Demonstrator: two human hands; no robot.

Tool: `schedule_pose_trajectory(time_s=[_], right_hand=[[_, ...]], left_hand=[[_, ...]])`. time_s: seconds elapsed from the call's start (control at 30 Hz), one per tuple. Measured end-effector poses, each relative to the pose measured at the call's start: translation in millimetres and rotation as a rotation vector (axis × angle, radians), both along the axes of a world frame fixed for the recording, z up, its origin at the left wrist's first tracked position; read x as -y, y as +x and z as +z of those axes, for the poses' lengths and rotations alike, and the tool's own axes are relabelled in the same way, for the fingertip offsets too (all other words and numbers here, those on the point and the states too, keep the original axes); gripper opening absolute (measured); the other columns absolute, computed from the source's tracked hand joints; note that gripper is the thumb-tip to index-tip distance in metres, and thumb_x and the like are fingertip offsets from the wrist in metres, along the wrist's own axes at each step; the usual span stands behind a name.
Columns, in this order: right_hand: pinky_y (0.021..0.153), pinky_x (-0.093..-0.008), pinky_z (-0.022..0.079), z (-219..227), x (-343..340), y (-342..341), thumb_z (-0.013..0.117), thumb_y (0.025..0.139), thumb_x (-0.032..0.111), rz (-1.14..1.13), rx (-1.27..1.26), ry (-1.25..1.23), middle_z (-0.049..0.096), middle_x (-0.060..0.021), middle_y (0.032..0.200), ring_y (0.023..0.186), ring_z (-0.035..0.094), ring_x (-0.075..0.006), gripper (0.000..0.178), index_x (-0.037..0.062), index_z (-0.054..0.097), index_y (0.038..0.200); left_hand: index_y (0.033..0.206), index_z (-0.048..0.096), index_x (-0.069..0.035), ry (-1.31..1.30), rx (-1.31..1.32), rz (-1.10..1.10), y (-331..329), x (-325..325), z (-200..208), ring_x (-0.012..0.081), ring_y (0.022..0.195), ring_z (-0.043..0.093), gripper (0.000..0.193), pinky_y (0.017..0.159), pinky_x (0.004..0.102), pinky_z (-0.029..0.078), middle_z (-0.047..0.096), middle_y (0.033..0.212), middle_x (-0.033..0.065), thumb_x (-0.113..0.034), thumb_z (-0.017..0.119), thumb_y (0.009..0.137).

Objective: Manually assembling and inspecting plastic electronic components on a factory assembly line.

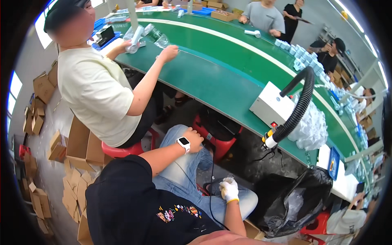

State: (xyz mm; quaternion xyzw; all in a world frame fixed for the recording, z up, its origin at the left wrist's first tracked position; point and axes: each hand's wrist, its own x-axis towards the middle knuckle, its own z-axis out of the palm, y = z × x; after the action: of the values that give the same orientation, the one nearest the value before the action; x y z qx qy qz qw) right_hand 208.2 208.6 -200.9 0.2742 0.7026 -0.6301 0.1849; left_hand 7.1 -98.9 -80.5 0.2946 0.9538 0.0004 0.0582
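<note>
My left hand (193,140) rests on my left knee with its fingers laid over the denim, holding nothing. A white smartwatch (183,142) is on that wrist. Over my other thigh, my right hand (228,190) wears a white knitted glove and is closed. Something small and clear seems to show at its fingers, too small to name. A thin black cable (211,192) hangs down past my lap, left of the gloved hand. Both hands are below the green workbench (200,77).
A white machine (272,105) with a black ribbed hose (306,90) stands on the bench, beside clear plastic bags (312,124). A black bin bag (286,204) sits at my right. A co-worker (96,90) at left handles a clear plastic bottle (156,36). Cardboard boxes (79,143) cover the floor.
</note>
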Motion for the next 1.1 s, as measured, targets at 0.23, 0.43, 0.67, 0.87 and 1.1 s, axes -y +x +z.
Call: schedule_pose_trajectory(time_s=[0.23, 0.43, 0.67, 0.87, 1.1], right_hand=[[0.084, -0.0352, 0.057, 53.7, -26.2, 6.7, 0.076, 0.079, 0.017, 0.018, -0.230, 0.605, 0.076, -0.0130, 0.092, 0.085, 0.074, -0.0263, 0.030, 0.0067, 0.070, 0.106], [0.087, -0.0410, 0.057, 80.6, -5.6, 8.1, 0.072, 0.081, 0.025, 0.159, -0.162, 0.702, 0.077, -0.0132, 0.098, 0.093, 0.075, -0.0325, 0.033, 0.0126, 0.069, 0.111], [0.087, -0.0414, 0.056, 102.0, 9.3, -1.0, 0.074, 0.082, 0.030, 0.356, -0.090, 0.751, 0.077, -0.0107, 0.099, 0.097, 0.074, -0.0339, 0.035, 0.0140, 0.068, 0.113], [0.087, -0.0403, 0.056, 106.9, 10.2, -0.3, 0.074, 0.082, 0.030, 0.339, -0.096, 0.725, 0.078, -0.0094, 0.099, 0.096, 0.074, -0.0324, 0.036, 0.0141, 0.069, 0.113], [0.087, -0.0405, 0.056, 107.1, 10.1, -1.8, 0.074, 0.081, 0.031, 0.359, -0.114, 0.712, 0.078, -0.0088, 0.099, 0.096, 0.074, -0.0326, 0.038, 0.0154, 0.070, 0.115]], left_hand=[[0.101, 0.076, -0.013, -0.004, -0.060, 0.008, -0.1, 2.1, 11.5, 0.0258, 0.100, 0.069, 0.037, 0.094, 0.0434, 0.045, 0.075, 0.096, 0.0074, -0.047, 0.071, 0.086], [0.100, 0.077, -0.013, -0.010, -0.052, 0.015, -5.0, 2.7, 11.8, 0.0257, 0.100, 0.069, 0.036, 0.093, 0.0430, 0.045, 0.075, 0.096, 0.0072, -0.046, 0.072, 0.086], [0.100, 0.077, -0.014, 0.001, -0.059, 0.018, -1.8, 6.3, 12.9, 0.0257, 0.101, 0.069, 0.035, 0.093, 0.0429, 0.045, 0.075, 0.095, 0.0074, -0.045, 0.073, 0.086], [0.100, 0.076, -0.013, 0.060, -0.053, 0.015, -0.4, 2.4, 17.8, 0.0263, 0.100, 0.070, 0.033, 0.090, 0.0428, 0.047, 0.075, 0.096, 0.0083, -0.042, 0.074, 0.086], [0.097, 0.075, -0.010, 0.635, -0.063, -0.029, -1.9, -18.1, 39.6, 0.0297, 0.098, 0.070, 0.019, 0.090, 0.0442, 0.050, 0.075, 0.099, 0.0086, -0.026, 0.075, 0.086]])
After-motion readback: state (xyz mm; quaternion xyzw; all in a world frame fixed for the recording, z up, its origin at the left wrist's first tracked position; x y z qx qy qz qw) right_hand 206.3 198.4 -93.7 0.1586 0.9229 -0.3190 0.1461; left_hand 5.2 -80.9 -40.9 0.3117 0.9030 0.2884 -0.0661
